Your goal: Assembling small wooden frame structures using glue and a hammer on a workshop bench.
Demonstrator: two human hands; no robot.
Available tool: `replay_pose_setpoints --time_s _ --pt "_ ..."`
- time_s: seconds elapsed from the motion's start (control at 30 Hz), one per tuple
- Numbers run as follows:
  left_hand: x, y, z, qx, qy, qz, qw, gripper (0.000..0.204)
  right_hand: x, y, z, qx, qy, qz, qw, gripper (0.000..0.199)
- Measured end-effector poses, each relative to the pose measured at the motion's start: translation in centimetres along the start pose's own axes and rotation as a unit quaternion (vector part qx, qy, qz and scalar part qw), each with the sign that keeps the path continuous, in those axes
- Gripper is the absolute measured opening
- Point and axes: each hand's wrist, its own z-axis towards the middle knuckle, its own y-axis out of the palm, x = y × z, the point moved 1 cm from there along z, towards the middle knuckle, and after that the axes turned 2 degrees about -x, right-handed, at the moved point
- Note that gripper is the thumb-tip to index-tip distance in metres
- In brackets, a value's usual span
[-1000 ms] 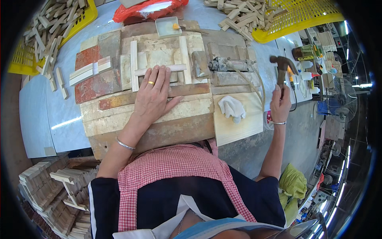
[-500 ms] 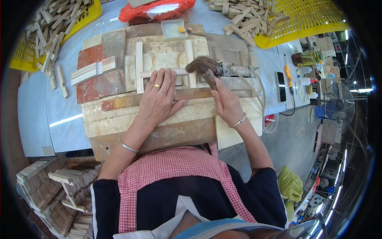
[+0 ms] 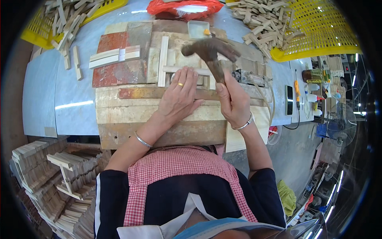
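My right hand (image 3: pixel 235 99) is closed round the wooden handle of a claw hammer (image 3: pixel 213 51). The hammer's rusty head is raised over the bench and slightly blurred. My left hand (image 3: pixel 179 91) lies flat, fingers stretched out, on a pale wooden crosspiece (image 3: pixel 171 69). At its left end the crosspiece meets a wooden side strip (image 3: pixel 163 59). The far part of the right-hand joint is hidden by the hammer and its handle. Under my left hand runs a worn wooden bar (image 3: pixel 137 93), fixed along the work board (image 3: pixel 109 99).
Several loose strips (image 3: pixel 77 63) lie at the left. Joined pieces (image 3: pixel 113 57) rest on a red board. Yellow baskets (image 3: pixel 318 32) and wood piles flank the back. A metal clamp-like device (image 3: pixel 252 78) with a hose sits right. Stacked wooden frames (image 3: pixel 75 167) stand lower left.
The hammer has lifted off the right end of the crosspiece and tilted, its head now higher. My left hand stays on the crosspiece. The whole view has shifted, moving the bench rightward.
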Motion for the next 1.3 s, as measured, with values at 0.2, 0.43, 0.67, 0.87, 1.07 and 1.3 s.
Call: replay_pose_setpoints --time_s 0.2,0.43,0.67,0.87,1.07,1.3 --pt "-0.4 1.4 -0.9 0.011 0.01 0.042 0.999 0.074 -1.2 3.3 2.3 -0.169 0.0 -0.022 0.985 0.043" --pt "0.0 0.2 -0.1 -0.024 -0.006 0.024 0.999 0.074 0.6 0.5 0.6 -0.058 0.071 0.015 0.996 0.04" --pt "-0.6 0.2 0.0 -0.01 -0.003 -0.018 1.0 0.078 4.8 -7.4 -5.7 0.084 0.321 0.068 0.941 0.036" --pt "-2.2 -0.8 2.4 0.018 -0.019 -0.063 0.998 0.051 11.2 -12.1 -15.3 0.184 0.371 -0.088 0.906 0.035" --pt "-3.7 1.0 4.4 -0.052 -0.003 -0.013 0.999 0.025 20.9 -14.7 -23.6 0.182 0.477 -0.096 0.854 0.033" --pt "-4.5 -9.1 -2.5 0.104 -0.101 -0.044 0.989 0.024 30.9 -15.3 -25.6 0.037 0.464 -0.14 0.874 0.037"
